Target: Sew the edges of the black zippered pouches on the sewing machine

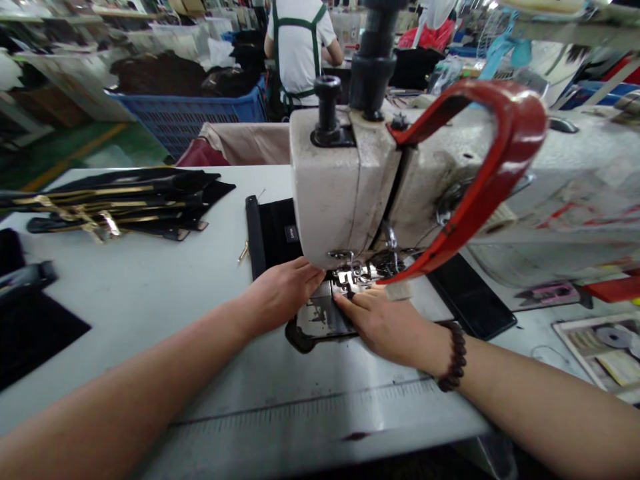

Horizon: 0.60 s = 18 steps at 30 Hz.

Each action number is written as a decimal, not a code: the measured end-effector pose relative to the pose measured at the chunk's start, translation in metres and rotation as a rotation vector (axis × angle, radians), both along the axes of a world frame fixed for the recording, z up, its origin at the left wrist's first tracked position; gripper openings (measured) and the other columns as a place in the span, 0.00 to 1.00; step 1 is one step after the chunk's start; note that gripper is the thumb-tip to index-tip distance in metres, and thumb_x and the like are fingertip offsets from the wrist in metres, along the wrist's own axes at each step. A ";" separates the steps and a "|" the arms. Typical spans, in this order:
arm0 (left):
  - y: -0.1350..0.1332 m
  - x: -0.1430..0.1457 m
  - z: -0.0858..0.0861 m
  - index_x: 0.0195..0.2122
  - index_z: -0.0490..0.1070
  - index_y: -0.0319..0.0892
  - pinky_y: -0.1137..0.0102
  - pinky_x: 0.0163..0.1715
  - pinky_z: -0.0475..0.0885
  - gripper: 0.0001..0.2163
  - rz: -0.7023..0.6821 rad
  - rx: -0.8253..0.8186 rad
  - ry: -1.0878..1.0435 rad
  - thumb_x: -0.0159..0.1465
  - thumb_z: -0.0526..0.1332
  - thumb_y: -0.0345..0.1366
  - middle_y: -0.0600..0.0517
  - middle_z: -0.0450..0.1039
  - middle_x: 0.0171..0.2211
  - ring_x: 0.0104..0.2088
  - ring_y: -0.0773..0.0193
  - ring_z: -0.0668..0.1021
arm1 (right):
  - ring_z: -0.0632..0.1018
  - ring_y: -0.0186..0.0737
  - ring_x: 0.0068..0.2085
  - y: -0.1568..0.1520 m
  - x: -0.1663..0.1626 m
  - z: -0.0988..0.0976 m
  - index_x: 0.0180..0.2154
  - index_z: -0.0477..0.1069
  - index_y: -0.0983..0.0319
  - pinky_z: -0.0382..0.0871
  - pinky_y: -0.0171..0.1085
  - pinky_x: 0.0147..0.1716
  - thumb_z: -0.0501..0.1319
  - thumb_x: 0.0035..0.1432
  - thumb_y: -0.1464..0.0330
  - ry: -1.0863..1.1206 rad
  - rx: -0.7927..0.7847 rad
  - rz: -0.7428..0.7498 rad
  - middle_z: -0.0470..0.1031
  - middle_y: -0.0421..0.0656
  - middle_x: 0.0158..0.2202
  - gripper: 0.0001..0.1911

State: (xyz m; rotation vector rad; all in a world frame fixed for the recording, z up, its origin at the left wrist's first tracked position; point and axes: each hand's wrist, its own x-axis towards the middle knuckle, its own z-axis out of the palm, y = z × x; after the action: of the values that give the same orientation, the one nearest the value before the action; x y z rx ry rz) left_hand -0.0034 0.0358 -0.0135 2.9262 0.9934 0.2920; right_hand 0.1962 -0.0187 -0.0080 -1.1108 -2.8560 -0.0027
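A white sewing machine with a red curved guard stands before me. Under its head lies a black fabric piece with a small label and a folded left edge. My left hand is closed on the near edge of that piece, left of the presser foot; its fingertips are partly hidden by the machine head. My right hand lies low over the metal needle plate, fingers bent and pressed together at a dark edge of material beside the foot. How much it grips there is hard to see.
Black zippered pieces are stacked at the left, with more black fabric nearer. A phone, thread snips and a bobbin tray sit at the right. Behind are a blue crate and a person.
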 end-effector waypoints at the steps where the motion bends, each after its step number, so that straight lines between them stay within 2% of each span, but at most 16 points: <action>1: 0.000 0.000 0.000 0.40 0.71 0.36 0.69 0.48 0.69 0.10 0.002 0.005 -0.004 0.63 0.51 0.30 0.47 0.74 0.41 0.45 0.61 0.74 | 0.70 0.38 0.31 0.000 0.000 0.000 0.48 0.65 0.71 0.61 0.36 0.28 0.50 0.57 0.77 0.004 0.001 -0.002 0.73 0.46 0.28 0.17; 8: -0.002 0.002 0.005 0.38 0.72 0.37 0.71 0.44 0.71 0.10 0.040 -0.045 -0.042 0.63 0.51 0.30 0.50 0.75 0.36 0.39 0.64 0.76 | 0.71 0.39 0.31 -0.001 0.001 0.001 0.49 0.65 0.72 0.61 0.37 0.27 0.49 0.58 0.77 0.008 0.003 0.003 0.73 0.46 0.28 0.18; 18: -0.004 0.003 0.008 0.38 0.72 0.34 0.71 0.41 0.71 0.10 -0.048 0.058 0.047 0.61 0.52 0.26 0.48 0.75 0.37 0.39 0.63 0.75 | 0.71 0.39 0.30 0.002 0.002 -0.005 0.49 0.65 0.71 0.60 0.37 0.29 0.50 0.58 0.76 0.017 0.012 0.017 0.73 0.46 0.27 0.18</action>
State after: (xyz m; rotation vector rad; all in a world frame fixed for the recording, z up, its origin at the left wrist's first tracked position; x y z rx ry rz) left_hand 0.0000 0.0319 -0.0056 3.0171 0.9347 0.2548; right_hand 0.1985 -0.0169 -0.0129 -1.0797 -2.8465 -0.0095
